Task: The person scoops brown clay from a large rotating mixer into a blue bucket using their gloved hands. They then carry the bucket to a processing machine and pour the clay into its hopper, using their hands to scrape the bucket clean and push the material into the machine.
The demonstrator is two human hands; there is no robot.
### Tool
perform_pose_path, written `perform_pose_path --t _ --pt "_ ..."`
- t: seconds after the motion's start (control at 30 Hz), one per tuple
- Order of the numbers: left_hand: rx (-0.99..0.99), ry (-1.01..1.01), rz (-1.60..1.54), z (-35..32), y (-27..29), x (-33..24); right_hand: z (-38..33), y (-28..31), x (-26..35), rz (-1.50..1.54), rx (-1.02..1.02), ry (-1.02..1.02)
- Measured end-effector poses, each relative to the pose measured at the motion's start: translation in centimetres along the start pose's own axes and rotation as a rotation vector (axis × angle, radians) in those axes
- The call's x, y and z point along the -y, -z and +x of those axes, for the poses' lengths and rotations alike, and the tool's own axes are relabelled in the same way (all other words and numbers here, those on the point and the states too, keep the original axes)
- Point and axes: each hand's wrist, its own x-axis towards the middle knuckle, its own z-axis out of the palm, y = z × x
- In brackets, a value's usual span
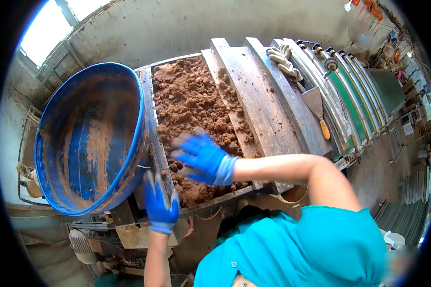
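Observation:
My left hand (159, 203), in a blue glove with grey fingers, lies with its fingers stretched out at the metal edge between the blue tub and the trough. The big blue tub (98, 143) is tipped on its side with its mouth toward me, and brown residue streaks its inner wall. My right hand (203, 159), gloved the same way, is open over the brown crumbly material (191, 103), fingers spread and blurred by motion. Whether its fingertips touch the material is unclear. The crumbly stuff fills a metal-rimmed trough (215, 203).
Right of the trough are metal-covered slats (254, 81), a scraper with a wooden handle (321, 115) and pale work gloves (283, 60). Beyond them run metal rollers (345, 91) over a green belt (352, 103). A grey motor (81, 246) sits low at the left.

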Motion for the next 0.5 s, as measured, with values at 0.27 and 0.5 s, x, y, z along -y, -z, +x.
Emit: perform_pose_path --t 0.27,0.5 --pt "0.136 -0.036 0.220 12.1 -8.1 -2.2 -3.0 -1.0 -7.3 -0.220 0.186 -0.403" --pt "0.209 0.070 0.353 16.9 -11.2 -1.7 -1.3 -3.3 -8.4 -0.267 0.222 -0.452"
